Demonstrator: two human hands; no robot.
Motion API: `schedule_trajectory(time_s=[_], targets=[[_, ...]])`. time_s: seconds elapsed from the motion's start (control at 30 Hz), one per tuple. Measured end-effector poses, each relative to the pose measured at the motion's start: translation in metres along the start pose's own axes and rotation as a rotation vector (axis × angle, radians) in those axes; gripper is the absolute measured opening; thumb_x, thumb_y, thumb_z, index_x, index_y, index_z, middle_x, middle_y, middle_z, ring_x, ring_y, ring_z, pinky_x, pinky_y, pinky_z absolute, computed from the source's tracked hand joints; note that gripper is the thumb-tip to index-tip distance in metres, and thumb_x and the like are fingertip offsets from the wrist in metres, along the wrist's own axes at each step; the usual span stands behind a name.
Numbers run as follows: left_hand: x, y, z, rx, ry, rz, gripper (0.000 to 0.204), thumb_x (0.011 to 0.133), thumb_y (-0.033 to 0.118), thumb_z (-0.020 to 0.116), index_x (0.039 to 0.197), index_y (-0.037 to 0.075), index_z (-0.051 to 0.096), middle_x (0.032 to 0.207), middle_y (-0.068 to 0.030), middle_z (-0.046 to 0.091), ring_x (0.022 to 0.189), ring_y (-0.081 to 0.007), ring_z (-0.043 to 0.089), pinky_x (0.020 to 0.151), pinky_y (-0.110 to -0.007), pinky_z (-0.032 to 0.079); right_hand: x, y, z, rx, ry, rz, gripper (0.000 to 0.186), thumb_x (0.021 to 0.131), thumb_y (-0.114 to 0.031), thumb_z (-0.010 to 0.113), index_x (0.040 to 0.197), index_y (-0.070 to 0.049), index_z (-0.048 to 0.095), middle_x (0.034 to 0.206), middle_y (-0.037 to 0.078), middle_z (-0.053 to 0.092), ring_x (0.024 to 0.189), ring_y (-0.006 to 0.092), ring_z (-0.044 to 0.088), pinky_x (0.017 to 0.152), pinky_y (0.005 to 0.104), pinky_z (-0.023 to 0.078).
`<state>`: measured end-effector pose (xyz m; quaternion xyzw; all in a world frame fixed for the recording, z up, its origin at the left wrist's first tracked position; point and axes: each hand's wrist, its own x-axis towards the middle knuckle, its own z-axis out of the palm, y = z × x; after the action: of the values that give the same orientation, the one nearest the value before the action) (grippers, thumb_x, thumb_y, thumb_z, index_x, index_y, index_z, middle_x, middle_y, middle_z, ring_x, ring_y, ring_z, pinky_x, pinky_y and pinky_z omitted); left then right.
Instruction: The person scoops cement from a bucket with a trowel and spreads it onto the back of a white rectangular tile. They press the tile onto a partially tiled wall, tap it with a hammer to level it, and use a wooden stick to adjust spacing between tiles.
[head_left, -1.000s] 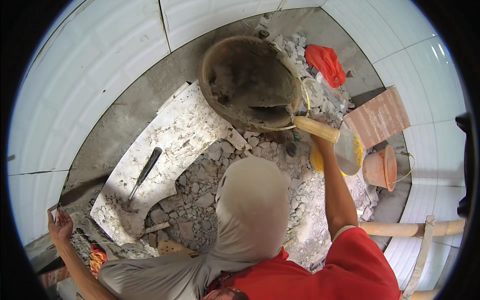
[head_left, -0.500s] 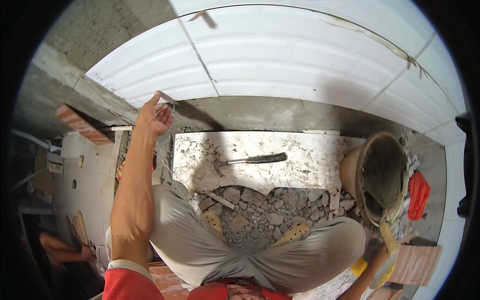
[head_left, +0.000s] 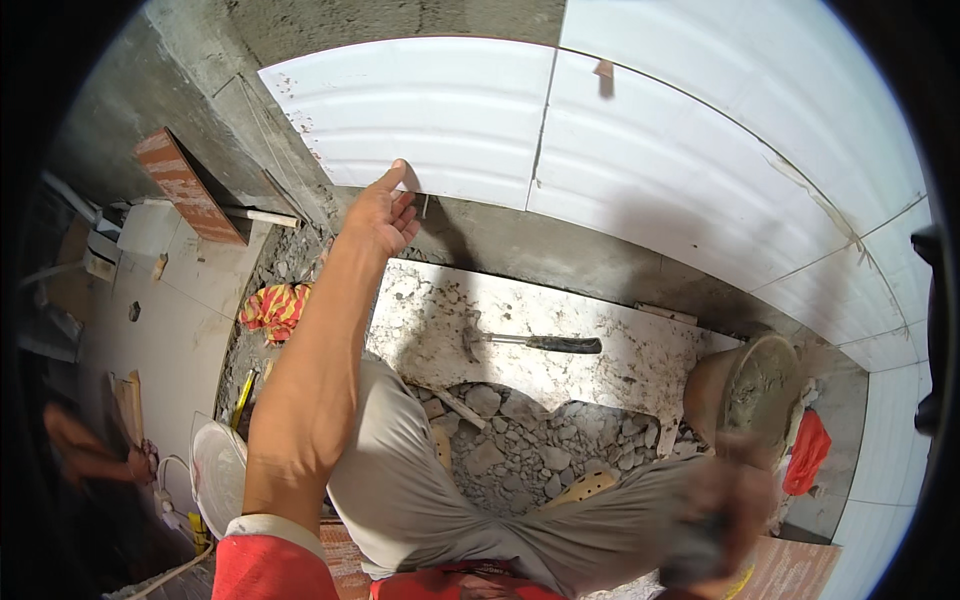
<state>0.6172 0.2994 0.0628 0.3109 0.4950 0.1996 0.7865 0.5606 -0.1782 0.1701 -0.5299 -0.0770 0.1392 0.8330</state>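
Note:
My left hand (head_left: 388, 212) reaches to the lower edge of a white wall tile (head_left: 420, 110). Its thumb is up against the tile and its fingers are loosely bent and apart below the edge, with nothing seen in them. Over my right knee, motion smears my right hand (head_left: 738, 500); a dark blurred object (head_left: 692, 548) is at it, its kind unclear. A hammer (head_left: 535, 342) with a black grip lies on a mortar-spattered white board (head_left: 640, 370) in front of me. At the board's right end stands a bucket (head_left: 715, 385) of grey mortar.
Broken rubble (head_left: 520, 440) covers the ground between my feet. A red bag (head_left: 806, 452) lies right of the bucket. At left are a leaning reddish tile (head_left: 190, 185), a red-and-yellow cloth (head_left: 275, 310), a white pail (head_left: 217, 475) and another person's hand (head_left: 142, 462) beside a wooden piece.
The view has turned, shifting the wall and board. My right hand has risen from the lower right to over my knee, now blurred. My left hand stays at the tile's lower edge.

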Motion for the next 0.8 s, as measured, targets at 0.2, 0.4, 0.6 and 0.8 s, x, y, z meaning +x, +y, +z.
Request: schedule_trajectory(time_s=[0.2,0.4,0.6,0.8], targets=[[0.004,0.000,-0.004,0.084,-0.025,0.009,0.069,0.078,0.053,0.087,0.123,0.007,0.061,0.113,-0.0041,0.063,0.105,-0.0233,0.050,0.103,-0.042,0.041,0.032,0.167,0.127,-0.163,-0.440,0.506,0.036,0.107,-0.029,0.056,0.126,0.001,0.059,0.080,0.004,0.058,0.072,0.0114,0.059,0.066,0.0333,0.058],[0.009,0.001,-0.009,0.101,-0.062,0.030,0.059,0.081,0.052,0.085,0.119,0.011,0.065,0.112,-0.0038,0.065,0.105,-0.0218,0.051,0.102,-0.040,0.041,0.056,0.211,0.166,-0.246,-0.385,0.614,0.042,0.107,-0.035,0.057,0.123,0.004,0.059,0.078,0.003,0.058,0.069,0.0110,0.058,0.064,0.0309,0.058],[0.014,0.000,-0.015,0.087,-0.104,0.032,0.056,0.082,0.051,0.085,0.117,0.012,0.067,0.112,-0.0041,0.066,0.105,-0.0207,0.053,0.102,-0.038,0.041,0.072,0.216,0.158,-0.309,-0.408,0.533,0.043,0.107,-0.036,0.057,0.122,0.004,0.060,0.079,0.004,0.060,0.071,0.0106,0.059,0.066,0.0324,0.058],[0.025,-0.008,-0.019,0.100,-0.166,0.049,0.056,0.080,0.053,0.085,0.115,0.014,0.067,0.111,-0.0034,0.066,0.106,-0.0208,0.053,0.103,-0.040,0.041,0.072,0.218,0.166,-0.341,-0.374,0.522,0.041,0.107,-0.034,0.057,0.122,0.004,0.061,0.081,0.004,0.060,0.072,0.0111,0.059,0.066,0.0321,0.058]])
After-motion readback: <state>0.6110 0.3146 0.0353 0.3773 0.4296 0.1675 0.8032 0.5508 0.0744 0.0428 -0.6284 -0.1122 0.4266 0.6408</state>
